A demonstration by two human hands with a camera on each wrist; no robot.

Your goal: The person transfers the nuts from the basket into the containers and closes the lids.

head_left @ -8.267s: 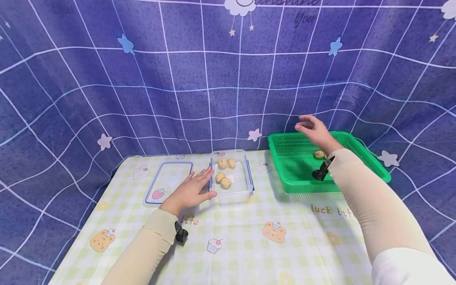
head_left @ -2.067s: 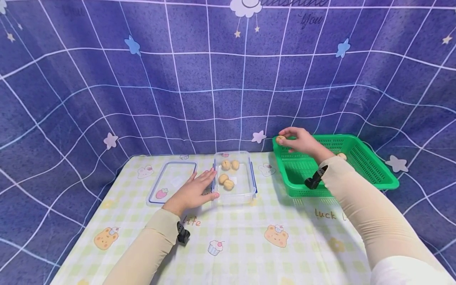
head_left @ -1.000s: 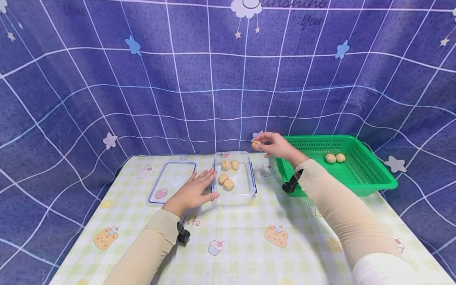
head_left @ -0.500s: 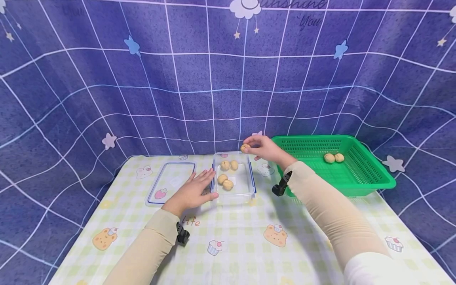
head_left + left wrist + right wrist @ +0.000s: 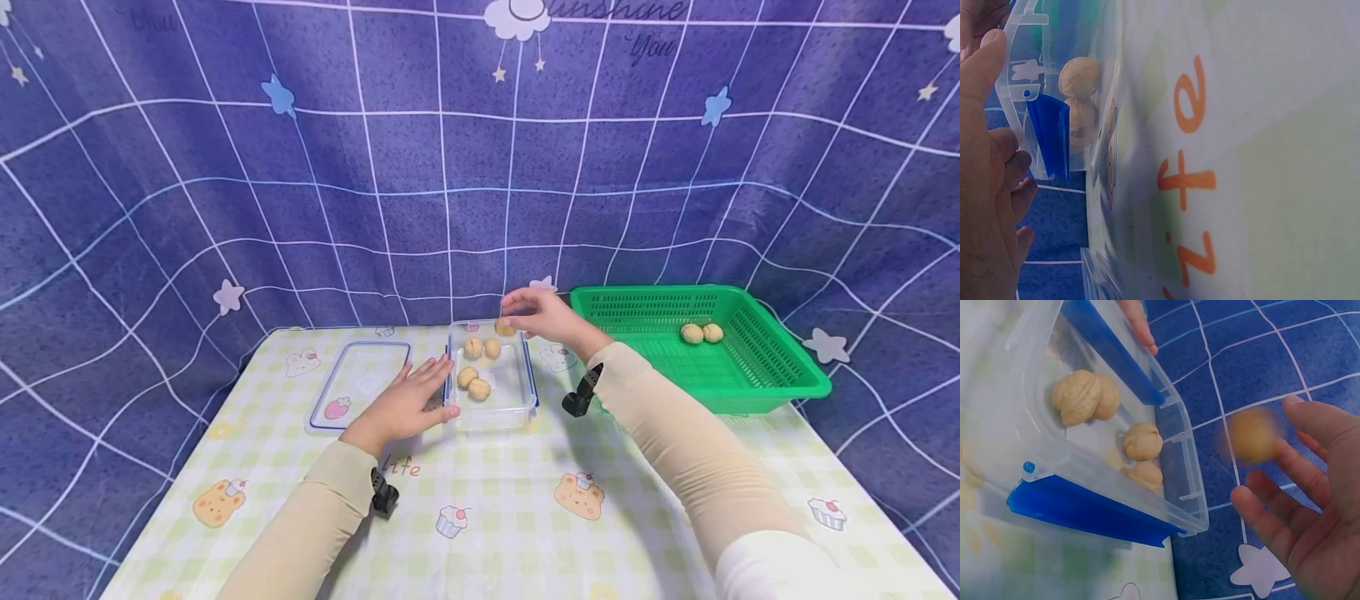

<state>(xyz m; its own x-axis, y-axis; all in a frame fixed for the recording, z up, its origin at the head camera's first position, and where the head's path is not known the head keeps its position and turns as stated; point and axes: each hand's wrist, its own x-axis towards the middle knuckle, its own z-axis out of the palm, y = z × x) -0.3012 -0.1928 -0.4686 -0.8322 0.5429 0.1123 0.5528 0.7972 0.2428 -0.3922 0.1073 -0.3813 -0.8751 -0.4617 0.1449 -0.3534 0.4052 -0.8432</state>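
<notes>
My right hand point(image 5: 551, 318) is over the back right corner of a clear plastic container point(image 5: 491, 417), its thumb and fingers spread apart. In the right wrist view a motion-blurred walnut point(image 5: 1254, 435) is in mid-air just off the fingertips. Several walnuts point(image 5: 479, 389) lie inside the container towards its left half. My left hand point(image 5: 405, 406) has its fingers extended along the container's left side, the thumb at the front left corner. The container's blue side latches point(image 5: 1091, 506) hang down.
A green perforated basket point(image 5: 720, 393) stands at the right with two walnuts point(image 5: 692, 333) in it. At the left lies a clear lid with a blue seal point(image 5: 371, 343). A checked cloth point(image 5: 517, 542) covers the table, and a blue grid curtain point(image 5: 390, 208) hangs behind.
My right hand has carried a walnut left from the green basket to the container and let it go, fingers now spread. My left hand has stayed at the container.
</notes>
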